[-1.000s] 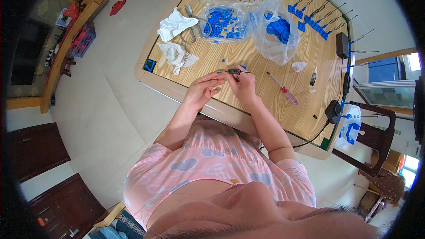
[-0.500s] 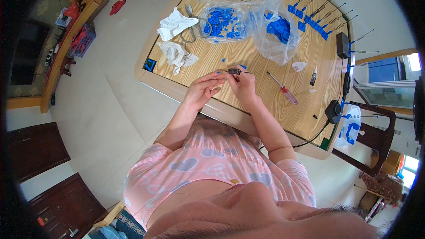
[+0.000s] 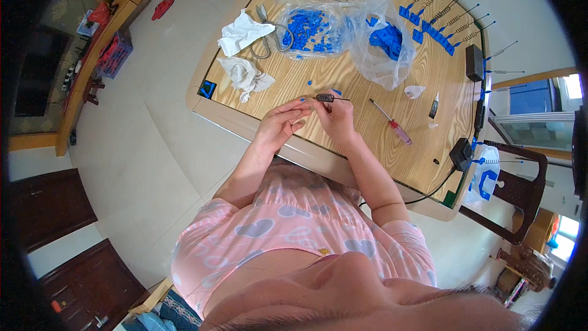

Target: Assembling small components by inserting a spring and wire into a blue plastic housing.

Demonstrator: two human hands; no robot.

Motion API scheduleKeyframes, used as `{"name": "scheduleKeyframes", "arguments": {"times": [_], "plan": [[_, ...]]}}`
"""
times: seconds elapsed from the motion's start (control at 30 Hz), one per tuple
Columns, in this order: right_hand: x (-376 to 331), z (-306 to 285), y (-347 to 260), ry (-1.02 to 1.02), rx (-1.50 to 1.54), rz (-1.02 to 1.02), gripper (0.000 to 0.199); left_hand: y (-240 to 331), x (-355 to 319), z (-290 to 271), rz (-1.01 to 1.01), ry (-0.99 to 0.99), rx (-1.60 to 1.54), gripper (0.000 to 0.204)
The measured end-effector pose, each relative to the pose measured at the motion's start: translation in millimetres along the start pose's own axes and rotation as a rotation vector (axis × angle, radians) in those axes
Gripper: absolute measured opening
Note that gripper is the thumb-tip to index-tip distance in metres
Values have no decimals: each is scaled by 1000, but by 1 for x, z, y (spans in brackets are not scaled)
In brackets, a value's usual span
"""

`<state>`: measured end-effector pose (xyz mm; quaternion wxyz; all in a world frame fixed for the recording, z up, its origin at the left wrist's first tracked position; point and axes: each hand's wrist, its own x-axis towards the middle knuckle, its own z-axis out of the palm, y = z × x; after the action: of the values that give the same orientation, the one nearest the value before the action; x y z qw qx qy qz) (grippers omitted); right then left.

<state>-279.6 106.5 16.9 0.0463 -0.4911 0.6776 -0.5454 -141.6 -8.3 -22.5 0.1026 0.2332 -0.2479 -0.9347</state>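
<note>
Since the earlier pictures I see almost nothing moved: both hands stay raised over the near edge of the wooden surface, pinching the same small part between them. Going left to right, I pick out a crumpled white cloth and a second white rag near the far left corner, with a small blue square piece at the edge beside them. My left hand has its fingers closed on the left end of a small dark coiled spring with a thin wire, and my right hand grips the same piece from below and to the right; the spring sits just above the surface, between the two hands, though at this size I cannot tell exactly which fingertips touch it. Beyond the hands lies a clear plastic bag of small blue plastic parts, and next to it a second clear bag with more blue pieces. To the right of my right hand a red-handled screwdriver lies flat, well apart from a small glue tube. Further right, a row of blue-tipped wire springs lies along the far edge, and a black power adapter sits at the right edge.
</note>
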Motion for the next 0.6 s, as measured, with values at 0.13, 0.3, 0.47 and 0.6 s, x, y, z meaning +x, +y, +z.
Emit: {"name": "scheduleKeyframes", "arguments": {"times": [0.13,0.3,0.47,0.6], "plan": [[1,-1,-2,-8,-2,-4,5,0,0,1,4,0,2,34],[0,1,2,3,3,-19,5,1,-1,3,3,11,-5,33],[0,1,1,-21,-3,0,6,1,-1,3,5,10,-3,32],[-2,1,6,-31,-17,-13,6,1,0,3,4,21,1,32]]}}
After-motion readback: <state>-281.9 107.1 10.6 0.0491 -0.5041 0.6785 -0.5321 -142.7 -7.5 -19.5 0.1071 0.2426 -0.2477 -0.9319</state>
